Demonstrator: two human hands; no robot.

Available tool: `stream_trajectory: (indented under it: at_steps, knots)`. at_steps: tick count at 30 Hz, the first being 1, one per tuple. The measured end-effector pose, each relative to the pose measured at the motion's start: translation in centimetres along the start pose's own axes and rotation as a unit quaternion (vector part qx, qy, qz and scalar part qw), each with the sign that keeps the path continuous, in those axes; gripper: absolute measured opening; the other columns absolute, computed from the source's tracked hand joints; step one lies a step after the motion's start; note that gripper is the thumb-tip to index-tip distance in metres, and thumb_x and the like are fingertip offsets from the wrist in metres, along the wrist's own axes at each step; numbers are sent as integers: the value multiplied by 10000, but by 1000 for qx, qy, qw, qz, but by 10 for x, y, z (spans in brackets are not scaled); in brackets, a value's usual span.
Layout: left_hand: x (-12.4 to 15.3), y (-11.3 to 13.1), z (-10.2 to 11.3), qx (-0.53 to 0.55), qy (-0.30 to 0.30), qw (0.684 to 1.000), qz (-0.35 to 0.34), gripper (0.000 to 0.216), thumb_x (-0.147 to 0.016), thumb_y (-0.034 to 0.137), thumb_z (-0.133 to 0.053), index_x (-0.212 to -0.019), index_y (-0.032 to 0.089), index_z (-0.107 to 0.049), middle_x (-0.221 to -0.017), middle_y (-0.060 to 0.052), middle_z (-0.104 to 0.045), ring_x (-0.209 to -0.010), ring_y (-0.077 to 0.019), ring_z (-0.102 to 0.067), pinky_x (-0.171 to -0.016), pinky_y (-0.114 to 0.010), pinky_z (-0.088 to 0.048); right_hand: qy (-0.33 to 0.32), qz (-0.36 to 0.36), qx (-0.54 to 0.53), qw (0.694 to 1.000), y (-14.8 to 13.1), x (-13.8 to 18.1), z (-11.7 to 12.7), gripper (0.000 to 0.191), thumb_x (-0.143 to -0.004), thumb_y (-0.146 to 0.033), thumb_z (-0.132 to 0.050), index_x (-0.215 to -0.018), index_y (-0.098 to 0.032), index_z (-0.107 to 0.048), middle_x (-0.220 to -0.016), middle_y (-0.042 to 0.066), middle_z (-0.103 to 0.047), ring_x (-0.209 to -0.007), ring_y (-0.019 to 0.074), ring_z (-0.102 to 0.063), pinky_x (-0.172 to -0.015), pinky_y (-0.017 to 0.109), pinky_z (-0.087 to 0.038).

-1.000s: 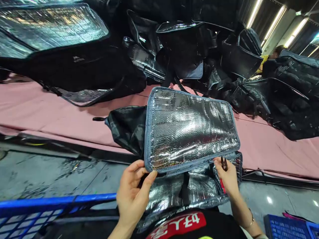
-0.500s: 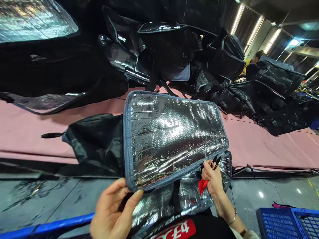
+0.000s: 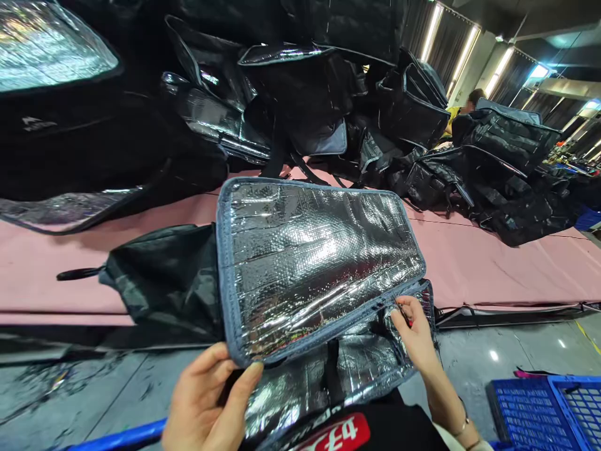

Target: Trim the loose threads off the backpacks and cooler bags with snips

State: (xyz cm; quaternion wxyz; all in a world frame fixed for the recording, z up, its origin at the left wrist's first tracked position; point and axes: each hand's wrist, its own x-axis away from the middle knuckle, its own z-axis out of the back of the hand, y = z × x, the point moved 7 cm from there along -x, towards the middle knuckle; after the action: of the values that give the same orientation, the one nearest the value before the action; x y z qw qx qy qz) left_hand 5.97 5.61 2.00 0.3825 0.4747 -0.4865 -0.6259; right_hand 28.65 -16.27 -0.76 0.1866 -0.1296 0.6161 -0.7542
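Observation:
An insulated bag with a silver foil lid and grey-blue edging lies before me, its lid turned foil side up. Its dark patterned fabric side sticks out to the left, while more foil lining shows below the lid. At the lid's lower left corner, my left hand pinches the edging between thumb and fingers. My right hand is closed around small black thread snips at the lid's lower right edging. Most of the snips is hidden by the fingers; a bit of red shows beside them.
A pink-covered table runs across the view. Black bags are piled along its far side, and a large one stands at left. Blue plastic crates sit on the floor at lower right. Another person is far back.
My right hand has turned and brought the snips against the lid's edging; their blades and the red piece are now mostly covered. The left hand keeps its pinch. The view has shifted slightly right.

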Motion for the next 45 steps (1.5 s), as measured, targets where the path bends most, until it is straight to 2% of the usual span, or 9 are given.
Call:
stream_trajectory:
  at_steps: [2,4,8,13,20,28,33,41,45]
  knots:
    - [1,-4,-1,24,-9,999,48,379,-553,305,-700,-909,286,-571,-708,39,-637,-642,-133,-615,-614,-201,-531,-2,35,77,996,-8,5,10,280,-817,-389,-522,-1030,-206,-513,-828,11,-593,-749,138,-542,-662,248,-417]
    - [1,-6,0,36,-9,996,76,393,-528,295,-713,-893,283,-568,-710,41,-635,-653,-134,-612,-626,-203,-526,-16,49,128,990,-14,9,15,247,-830,-374,-506,-1017,-214,-525,-860,19,-609,-781,149,-556,-685,252,-426]
    - [0,-6,0,45,-5,995,86,398,-501,280,-719,-869,267,-568,-703,40,-640,-653,-141,-614,-621,-216,-526,-14,58,172,983,-19,10,16,228,-780,-384,-578,-930,-213,-580,-726,0,-596,-667,142,-549,-614,236,-433]
    - [1,-11,0,65,3,991,116,422,-473,272,-728,-864,250,-571,-688,52,-647,-635,-94,-615,-635,-127,-503,-23,62,209,976,-24,5,13,237,-764,-403,-591,-890,-203,-613,-636,-16,-577,-554,116,-493,-535,222,-398]
    - [0,-8,1,58,8,994,91,447,-435,253,-720,-854,211,-571,-651,51,-645,-587,-83,-617,-588,-105,-504,-25,63,171,983,-20,-3,14,253,-756,-395,-601,-895,-183,-599,-706,3,-614,-607,121,-542,-568,217,-433]
    - [-1,-3,-4,74,-10,995,67,417,-457,213,-706,-850,214,-566,-660,60,-648,-594,-72,-624,-616,-89,-504,89,60,67,992,13,2,16,250,-779,-374,-584,-913,-165,-557,-800,38,-636,-710,147,-586,-652,255,-456]
    - [0,-2,-5,76,-10,996,52,422,-477,201,-702,-878,219,-570,-686,59,-651,-614,-65,-626,-632,-73,-497,133,69,117,982,20,9,12,261,-792,-385,-573,-927,-162,-568,-728,19,-613,-661,138,-559,-620,248,-435]
    - [-1,-6,-1,72,-2,995,63,426,-469,214,-709,-870,222,-568,-672,57,-652,-612,-68,-630,-629,-72,-495,120,103,105,982,18,7,9,213,-812,-358,-554,-891,-165,-597,-772,30,-626,-670,134,-555,-592,235,-413]
    - [0,-2,0,31,10,999,31,408,-499,252,-697,-885,219,-568,-667,44,-655,-603,-76,-632,-621,-88,-500,66,97,108,987,13,1,12,197,-815,-353,-552,-885,-173,-592,-723,9,-600,-636,122,-530,-584,231,-400]
